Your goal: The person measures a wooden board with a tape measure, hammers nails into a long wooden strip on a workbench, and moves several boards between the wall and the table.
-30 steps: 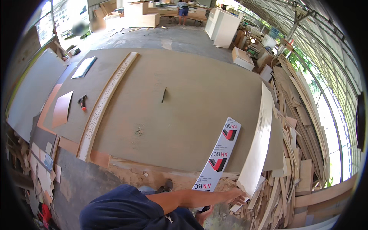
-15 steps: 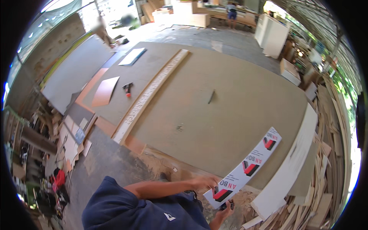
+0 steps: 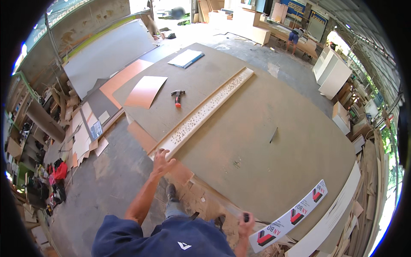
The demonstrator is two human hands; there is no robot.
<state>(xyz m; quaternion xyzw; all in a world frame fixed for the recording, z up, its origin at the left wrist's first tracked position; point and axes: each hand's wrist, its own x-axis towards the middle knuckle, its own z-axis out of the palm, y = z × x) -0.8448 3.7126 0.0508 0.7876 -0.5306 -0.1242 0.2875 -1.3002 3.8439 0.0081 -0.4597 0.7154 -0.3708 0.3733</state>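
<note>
My left hand [image 3: 162,164] is at the near end of a long, narrow wooden tray-like board [image 3: 204,109] whose pale inner face is covered with many small dark marks. Its fingers and thumb are spread; whether they touch the board, I cannot tell. At the worktable's near edge, my right hand [image 3: 245,227] is closed round a small black object [image 3: 246,217], mostly hidden by the fingers. Just right of that hand, a white printed strip [image 3: 295,217] with red and black shapes lies along the table's near right part.
On the large brown tabletop [image 3: 291,111] are a hammer [image 3: 177,98], a thin dark stick-like piece [image 3: 274,135], a sheet [image 3: 147,91] and a flat blue-white stack [image 3: 186,58]. Wood offcuts [image 3: 371,171] pile up at right. A person [image 3: 294,37] bends over a far bench.
My left hand has let go of the printed strip and swung left to the long board. The strip now lies lower on the table. My right hand has moved slightly left, keeping the black object.
</note>
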